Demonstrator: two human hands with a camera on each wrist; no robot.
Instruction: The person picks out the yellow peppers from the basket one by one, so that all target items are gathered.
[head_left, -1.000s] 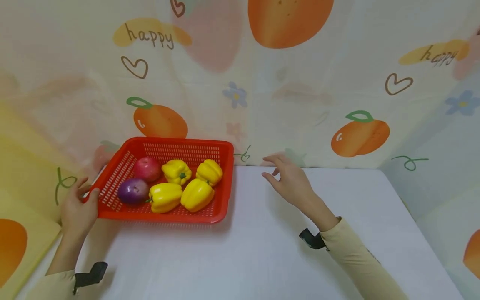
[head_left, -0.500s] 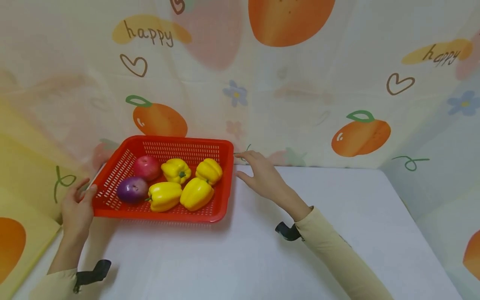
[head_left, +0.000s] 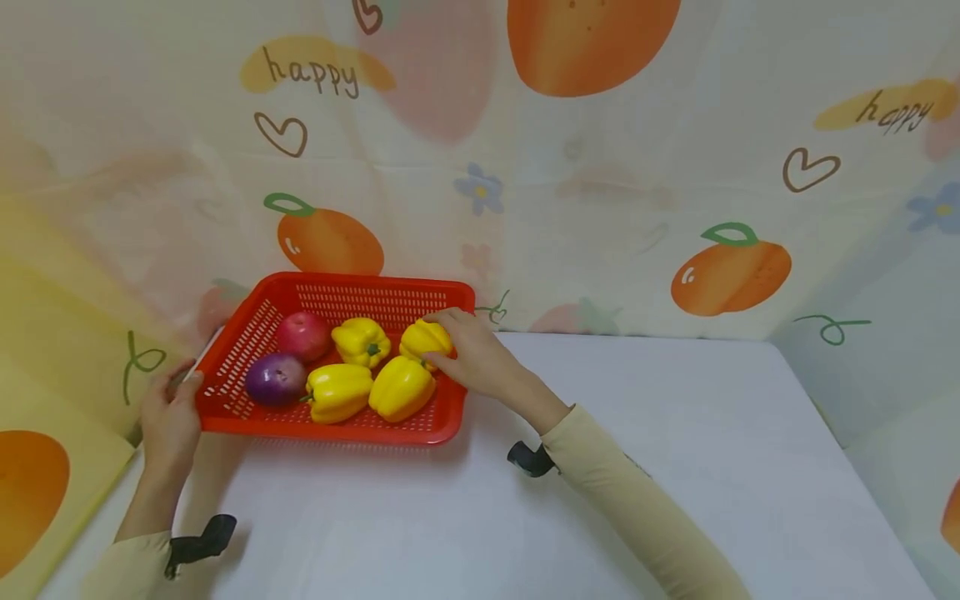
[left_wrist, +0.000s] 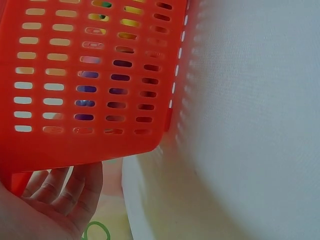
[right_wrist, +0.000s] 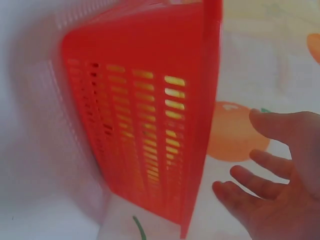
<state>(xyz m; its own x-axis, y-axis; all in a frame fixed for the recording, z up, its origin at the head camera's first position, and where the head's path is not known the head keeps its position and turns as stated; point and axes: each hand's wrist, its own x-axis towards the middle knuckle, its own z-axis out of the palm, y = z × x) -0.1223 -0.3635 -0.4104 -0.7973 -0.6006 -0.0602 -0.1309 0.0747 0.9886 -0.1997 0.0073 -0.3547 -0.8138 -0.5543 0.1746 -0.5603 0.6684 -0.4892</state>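
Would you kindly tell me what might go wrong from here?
Grasping the back right yellow pepper might nudge the front right pepper, as they sit close together. The right hand reaches across the red basket's edge, so lifting something out could catch the rim. The left hand holds just one end; raising it might set the rounded purple piece rolling.

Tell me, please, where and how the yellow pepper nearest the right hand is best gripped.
Likely around its rounded upper body, from above: the yellow pepper sits inside the red basket, whose walls hinder a low approach but whose top is open, and another pepper crowds the near side.
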